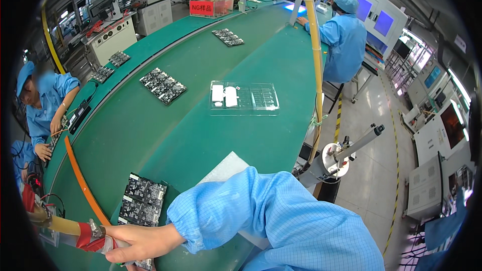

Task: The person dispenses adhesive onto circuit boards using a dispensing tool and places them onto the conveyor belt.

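My right hand (143, 243) reaches in from the lower right in a blue sleeve and lies across the near part of a black circuit board panel (143, 201). Its fingers are curled, the thumb on the near side, beside red tape (90, 240) wrapped round a yellow pole. Pale coverings show at the fingertips. What they grip, if anything, is hidden. A small patch of skin at the lower edge, below that hand, may belong to my left hand, whose fingers I cannot make out. A white sheet (225, 168) lies partly under my right forearm.
Circuit board panels (163, 85) lie along the green table (241, 138). A clear plastic tray (244, 98) holds white pieces. An orange strip (86, 195) curves at left; a yellow pole (315, 45) rises at right. People in blue work at left (47, 95) and far right (341, 40).
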